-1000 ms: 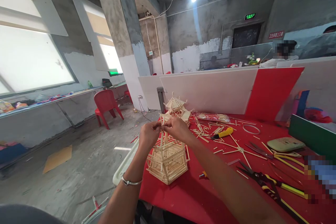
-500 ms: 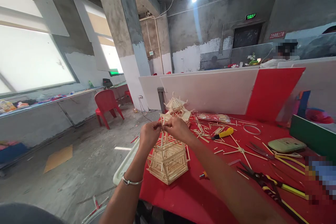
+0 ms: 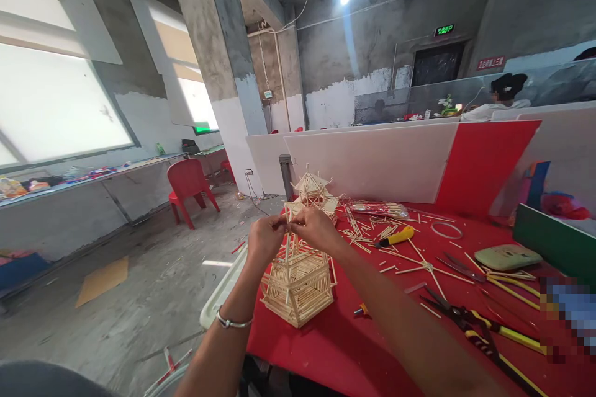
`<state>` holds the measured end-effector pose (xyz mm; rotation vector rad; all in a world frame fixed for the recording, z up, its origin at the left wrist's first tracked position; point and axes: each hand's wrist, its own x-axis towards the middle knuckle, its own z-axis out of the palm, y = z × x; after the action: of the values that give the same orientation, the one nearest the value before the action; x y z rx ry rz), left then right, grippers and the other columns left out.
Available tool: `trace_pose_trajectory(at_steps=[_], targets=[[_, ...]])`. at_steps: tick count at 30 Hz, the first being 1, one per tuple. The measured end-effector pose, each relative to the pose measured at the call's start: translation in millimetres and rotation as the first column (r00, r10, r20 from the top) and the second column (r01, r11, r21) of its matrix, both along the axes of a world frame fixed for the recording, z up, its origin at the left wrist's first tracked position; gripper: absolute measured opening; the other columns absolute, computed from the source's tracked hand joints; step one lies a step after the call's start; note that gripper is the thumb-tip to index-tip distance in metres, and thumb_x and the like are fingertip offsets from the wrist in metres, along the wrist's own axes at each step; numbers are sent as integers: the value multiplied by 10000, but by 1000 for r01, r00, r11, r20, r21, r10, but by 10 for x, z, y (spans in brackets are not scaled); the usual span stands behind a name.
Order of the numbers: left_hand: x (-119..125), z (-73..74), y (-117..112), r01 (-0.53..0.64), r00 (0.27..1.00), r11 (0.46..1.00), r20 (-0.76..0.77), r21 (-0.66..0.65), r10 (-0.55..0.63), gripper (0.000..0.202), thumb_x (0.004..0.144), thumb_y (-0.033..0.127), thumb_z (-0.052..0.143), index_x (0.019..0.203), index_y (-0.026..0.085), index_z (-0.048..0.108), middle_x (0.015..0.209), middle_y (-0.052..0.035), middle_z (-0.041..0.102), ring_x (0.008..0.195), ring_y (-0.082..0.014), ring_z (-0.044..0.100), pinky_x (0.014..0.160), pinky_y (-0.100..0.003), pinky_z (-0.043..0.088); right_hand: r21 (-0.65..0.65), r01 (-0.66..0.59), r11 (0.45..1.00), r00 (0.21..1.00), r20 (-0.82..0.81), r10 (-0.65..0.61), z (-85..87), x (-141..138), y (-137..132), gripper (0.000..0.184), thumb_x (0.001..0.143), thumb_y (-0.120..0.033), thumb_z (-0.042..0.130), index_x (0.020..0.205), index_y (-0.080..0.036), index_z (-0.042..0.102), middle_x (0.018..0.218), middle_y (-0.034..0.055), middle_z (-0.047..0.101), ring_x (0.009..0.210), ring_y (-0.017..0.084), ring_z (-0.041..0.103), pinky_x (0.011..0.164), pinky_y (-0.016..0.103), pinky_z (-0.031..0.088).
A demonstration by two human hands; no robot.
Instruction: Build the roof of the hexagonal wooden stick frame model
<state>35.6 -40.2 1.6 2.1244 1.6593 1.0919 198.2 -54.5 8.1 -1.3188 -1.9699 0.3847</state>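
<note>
A hexagonal model built of thin wooden sticks (image 3: 297, 282) stands near the left edge of the red table (image 3: 354, 341). Upright sticks rise from it and meet at a point between my hands. My left hand (image 3: 263, 239), with a metal bangle on the wrist, pinches those stick tips from the left. My right hand (image 3: 315, 228) pinches the same tips from the right, its fingertips touching the left hand's. A second stick model with small roofs (image 3: 315, 190) stands just behind my hands.
Loose sticks (image 3: 367, 229), a yellow utility knife (image 3: 395, 237), pliers with yellow-black handles (image 3: 484, 329), scissors (image 3: 459, 265) and a pale green case (image 3: 507, 255) lie on the table. White and red boards (image 3: 410, 158) stand behind. A red chair (image 3: 189, 187) is on the floor at left. A person sits beyond the boards.
</note>
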Motion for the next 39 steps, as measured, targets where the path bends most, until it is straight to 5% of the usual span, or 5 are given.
trace_pose_trajectory(at_steps=[29, 39], targets=[[2, 11, -7, -5, 1000, 1000, -12, -3, 5, 308, 756, 176, 543, 898, 227, 811, 745, 8, 771, 678, -155, 647, 633, -233, 420, -6, 4, 1000, 1000, 10, -3, -8, -2, 14, 296, 883, -400, 608, 737, -181, 743, 723, 22, 629, 699, 145, 540, 591, 250, 273], [19, 39, -37, -19, 1000, 1000, -12, -1, 19, 299, 748, 164, 547, 864, 235, 813, 766, 6, 778, 691, -158, 652, 645, -236, 426, -6, -2, 1000, 1000, 4, 2, -7, 2, 10, 385, 885, -429, 583, 616, -172, 680, 656, 8, 590, 643, 130, 500, 573, 253, 251]])
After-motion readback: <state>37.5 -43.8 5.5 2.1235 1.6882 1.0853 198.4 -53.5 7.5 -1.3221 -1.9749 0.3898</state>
